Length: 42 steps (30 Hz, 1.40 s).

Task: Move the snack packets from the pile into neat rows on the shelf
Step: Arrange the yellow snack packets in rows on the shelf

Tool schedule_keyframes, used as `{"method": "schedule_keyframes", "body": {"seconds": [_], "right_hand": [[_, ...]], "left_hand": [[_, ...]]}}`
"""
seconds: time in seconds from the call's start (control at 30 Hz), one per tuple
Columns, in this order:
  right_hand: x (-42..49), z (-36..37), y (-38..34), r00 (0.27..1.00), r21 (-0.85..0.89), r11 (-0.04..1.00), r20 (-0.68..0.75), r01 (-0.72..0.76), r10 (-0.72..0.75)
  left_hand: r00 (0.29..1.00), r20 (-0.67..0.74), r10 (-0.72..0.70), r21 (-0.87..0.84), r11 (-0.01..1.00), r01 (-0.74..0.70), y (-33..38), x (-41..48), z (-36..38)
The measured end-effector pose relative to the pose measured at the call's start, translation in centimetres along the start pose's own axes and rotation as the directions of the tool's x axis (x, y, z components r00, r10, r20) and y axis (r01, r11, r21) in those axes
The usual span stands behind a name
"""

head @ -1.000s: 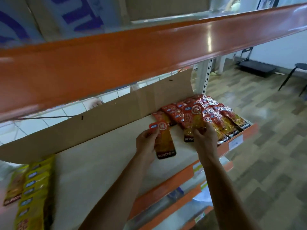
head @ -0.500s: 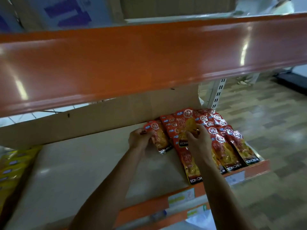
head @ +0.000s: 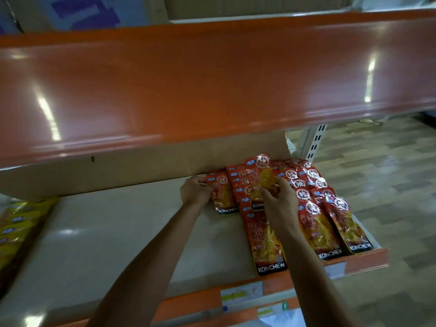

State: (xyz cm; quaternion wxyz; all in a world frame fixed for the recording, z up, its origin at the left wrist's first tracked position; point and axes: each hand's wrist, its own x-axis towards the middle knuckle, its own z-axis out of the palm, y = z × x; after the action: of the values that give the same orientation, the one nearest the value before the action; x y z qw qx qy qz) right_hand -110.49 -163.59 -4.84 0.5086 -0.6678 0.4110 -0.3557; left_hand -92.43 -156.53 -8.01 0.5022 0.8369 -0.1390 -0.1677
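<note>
Several flat yellow foil packets (head: 18, 223) lie at nine o'clock on the pale shelf board (head: 106, 232). The left hand (head: 195, 192) pinches one red foil snack packet (head: 223, 197) resting at the back. At its three o'clock, the right hand (head: 280, 201) pinches a second red packet (head: 259, 178), raised over the laid red rows (head: 325, 208). Light, limp, slick film: probably best held by its sealed edges.

A glossy orange beam (head: 212, 86) crosses the upper view, streaked with white glints of light, and cardboard boxes (head: 247, 7) sit on the level above it. Under it a brown cardboard sheet (head: 118, 173) stands along the back of the pale shelf (head: 106, 232), whose orange front edge carries paper labels (head: 240, 292). To the right, a white slotted upright (head: 312, 142) stands before a floor (head: 382, 175) of grey and brown plank-pattern tiles.
</note>
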Motion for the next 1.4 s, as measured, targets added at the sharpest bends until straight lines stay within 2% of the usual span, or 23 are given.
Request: {"method": "schedule_keyframes", "body": {"seconds": [0.3, 0.4, 0.47, 0.53, 0.63, 0.73, 0.83, 1.0, 1.13, 1.4], "right_hand": [[0.0, 0.1, -0.3, 1.0, -0.023, 1.0, 0.026, 0.014, -0.013], [0.1, 0.4, -0.6, 0.999, -0.029, 0.999, 0.026, 0.021, -0.02], [0.0, 0.8, -0.8, 0.999, -0.029, 0.999, 0.039, 0.034, -0.033], [-0.2, 1.3, -1.0, 0.997, -0.028, 0.999, 0.067, 0.046, -0.045], [-0.5, 2.4, -0.8, 0.993, -0.025, 0.998, 0.106, 0.062, -0.059], [-0.6, 3.3, -0.7, 0.989, -0.077, 0.994, 0.129, 0.083, -0.072], [-0.8, 3.4, -1.0, 0.984, -0.201, 0.967, 0.113, 0.156, -0.135], [-0.3, 3.3, -0.6, 0.978, -0.321, 0.924, 0.069, 0.208, -0.196], [-0.3, 3.3, -0.5, 0.973, -0.392, 0.891, 0.111, 0.23, -0.203], [-0.4, 3.1, 0.1, 0.975, -0.404, 0.889, 0.139, 0.215, -0.172]], "left_hand": [[0.996, -0.041, 0.076, 0.216, 0.974, -0.065, 0.1, 0.1, -0.2], [0.976, -0.12, 0.181, 0.264, 0.954, -0.144, 0.5, -0.9, -0.6], [0.953, -0.135, 0.272, 0.207, 0.948, -0.241, 1.0, -1.8, -0.8], [0.948, -0.072, 0.311, 0.09, 0.948, -0.305, 1.5, -2.9, -0.8], [0.958, 0.051, 0.282, -0.143, 0.951, -0.273, 2.0, -4.4, -0.6], [0.957, 0.127, 0.262, -0.214, 0.949, -0.231, 1.6, -5.0, -0.3], [0.972, 0.112, 0.206, -0.307, 0.938, -0.163, 0.6, -4.8, -0.6], [0.994, -0.006, 0.111, -0.134, 0.985, -0.111, -0.4, -4.4, -2.0], [0.996, 0.011, 0.087, -0.056, 0.995, -0.087, -0.8, -4.7, -1.8], [0.992, 0.009, 0.126, 0.12, 0.985, -0.126, -0.4, -5.4, -1.1]]}}
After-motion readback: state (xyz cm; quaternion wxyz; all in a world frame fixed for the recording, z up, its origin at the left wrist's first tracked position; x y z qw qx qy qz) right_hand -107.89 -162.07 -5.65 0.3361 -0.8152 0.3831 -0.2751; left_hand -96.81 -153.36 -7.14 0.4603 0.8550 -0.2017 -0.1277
